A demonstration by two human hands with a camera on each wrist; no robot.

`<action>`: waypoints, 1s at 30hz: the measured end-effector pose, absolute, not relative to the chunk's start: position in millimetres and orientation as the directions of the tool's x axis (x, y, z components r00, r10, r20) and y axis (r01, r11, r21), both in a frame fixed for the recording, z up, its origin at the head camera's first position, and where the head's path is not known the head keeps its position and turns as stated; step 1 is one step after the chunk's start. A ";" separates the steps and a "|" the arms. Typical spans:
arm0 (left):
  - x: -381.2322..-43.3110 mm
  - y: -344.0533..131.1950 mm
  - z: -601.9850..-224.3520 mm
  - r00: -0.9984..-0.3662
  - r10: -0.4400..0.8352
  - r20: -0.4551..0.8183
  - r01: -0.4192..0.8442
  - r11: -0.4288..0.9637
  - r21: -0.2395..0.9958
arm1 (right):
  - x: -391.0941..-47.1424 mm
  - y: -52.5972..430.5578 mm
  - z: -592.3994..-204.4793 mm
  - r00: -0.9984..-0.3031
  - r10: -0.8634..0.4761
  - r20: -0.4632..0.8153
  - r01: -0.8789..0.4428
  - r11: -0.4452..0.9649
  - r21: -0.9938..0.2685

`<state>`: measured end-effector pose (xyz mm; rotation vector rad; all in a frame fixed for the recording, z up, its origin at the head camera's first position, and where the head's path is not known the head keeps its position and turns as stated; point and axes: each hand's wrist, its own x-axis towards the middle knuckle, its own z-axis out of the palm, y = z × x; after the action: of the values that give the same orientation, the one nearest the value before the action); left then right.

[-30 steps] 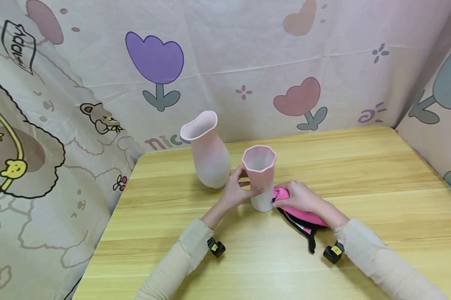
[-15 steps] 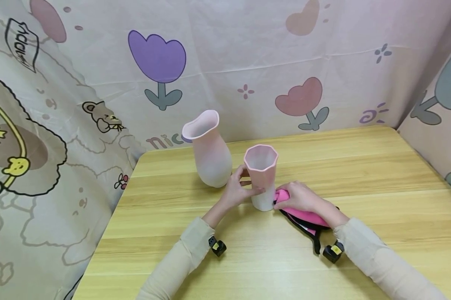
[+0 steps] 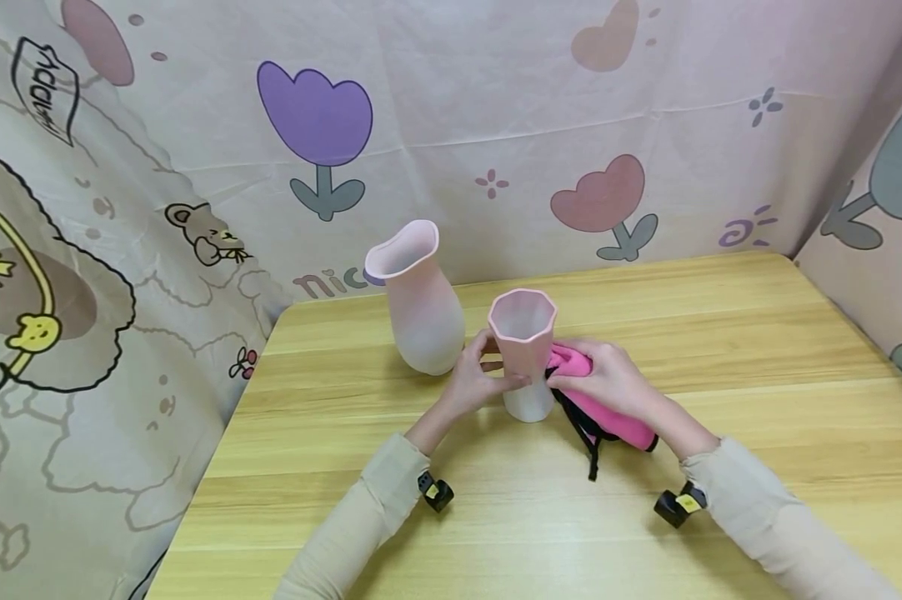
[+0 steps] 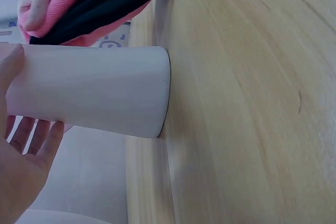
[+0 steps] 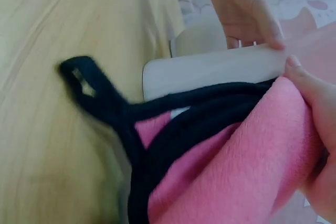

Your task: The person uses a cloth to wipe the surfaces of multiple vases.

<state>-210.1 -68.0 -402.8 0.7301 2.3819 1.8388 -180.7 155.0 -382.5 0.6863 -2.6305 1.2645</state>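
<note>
A pink-to-white faceted vase (image 3: pixel 526 367) stands upright on the table. My left hand (image 3: pixel 472 379) holds it round its left side, thumb in front and fingers behind. At its right side my right hand (image 3: pixel 608 383) grips a bunched pink cloth (image 3: pixel 619 423) with black edging, pressed against the vase wall. The right wrist view shows the thumb on top of the folded cloth (image 5: pixel 236 166), and a black hanging loop (image 5: pixel 86 85) at its corner. In the left wrist view the lower white part of the vase (image 4: pixel 105 90) meets the tabletop.
A second, taller vase (image 3: pixel 424 321) with a wavy rim stands just behind and left of my left hand. The wooden table (image 3: pixel 331 433) reaches back to a printed fabric wall (image 3: pixel 451 108). A small black wrist camera (image 3: pixel 438 493) sits on each sleeve.
My right hand has moved up along the vase's right side with the cloth, whose hanging end has swung in and lifted. My left hand and both vases stay in place.
</note>
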 end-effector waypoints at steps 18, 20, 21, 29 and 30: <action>-208.6 -67.5 -400.7 -0.889 0.381 0.255 0.345 0.187 0.920 | -165.7 150.3 -334.8 -0.878 -0.095 0.470 -0.468 0.375 -0.800; -207.6 -67.4 -399.2 -0.893 0.376 0.247 0.336 0.191 0.922 | -164.9 149.4 -330.3 -0.872 -0.086 0.482 -0.477 0.373 -0.796; -207.7 -67.7 -399.4 -0.893 0.376 0.246 0.334 0.189 0.923 | -164.6 148.9 -328.4 -0.867 -0.082 0.491 -0.483 0.377 -0.790; -209.5 -68.1 -403.3 -0.892 0.380 0.245 0.335 0.193 0.922 | -166.3 147.9 -327.9 -0.840 -0.082 0.537 -0.523 0.389 -0.759; -209.8 -68.0 -403.5 -0.892 0.382 0.244 0.335 0.193 0.922 | -166.4 148.0 -329.3 -0.841 -0.085 0.534 -0.521 0.387 -0.760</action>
<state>-209.8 -68.0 -403.5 0.7200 2.3957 1.8346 -166.4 148.0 -329.3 0.5229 -2.2414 1.4479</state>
